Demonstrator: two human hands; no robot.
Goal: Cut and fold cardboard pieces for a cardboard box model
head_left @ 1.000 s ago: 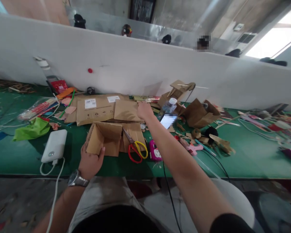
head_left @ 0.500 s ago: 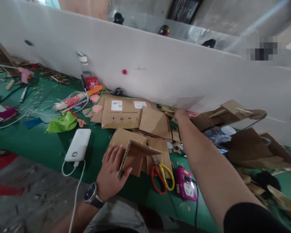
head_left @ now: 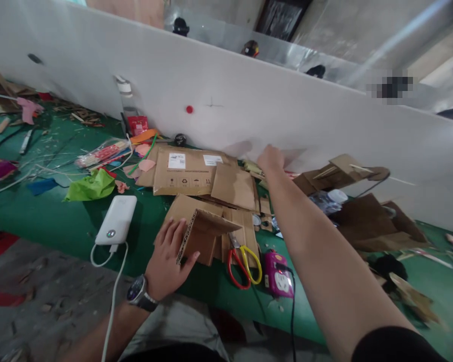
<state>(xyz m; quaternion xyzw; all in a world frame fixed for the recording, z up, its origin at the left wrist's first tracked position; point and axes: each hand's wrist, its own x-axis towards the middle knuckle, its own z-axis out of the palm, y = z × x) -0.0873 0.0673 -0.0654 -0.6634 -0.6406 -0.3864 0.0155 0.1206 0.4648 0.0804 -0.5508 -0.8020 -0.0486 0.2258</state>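
My left hand (head_left: 169,261), with a watch on its wrist, holds a folded piece of corrugated cardboard (head_left: 207,229) at its near edge. The fingers lie along the outer face and the thumb is on the inner side. The fold stands upright over flat cardboard pieces. My right hand (head_left: 271,160) is stretched to the far side of the table, close to the white partition, above a narrow pile of scraps. Its fingers are turned away, so what it holds, if anything, is hidden. Scissors (head_left: 244,264) with one red and one yellow handle lie beside the folded cardboard.
A purple power socket (head_left: 278,275) with a black cable sits near the front edge. Left lies a white power bank (head_left: 117,220) with its cable. A flat cardboard box (head_left: 184,173) is behind, a plastic bottle (head_left: 326,200) and cut cardboard (head_left: 373,221) at right. The white partition (head_left: 154,75) bounds the back.
My right hand has risen from the scraps at the back and sits higher against the partition. The left hand keeps its place on the folded cardboard. The view has shifted slightly.
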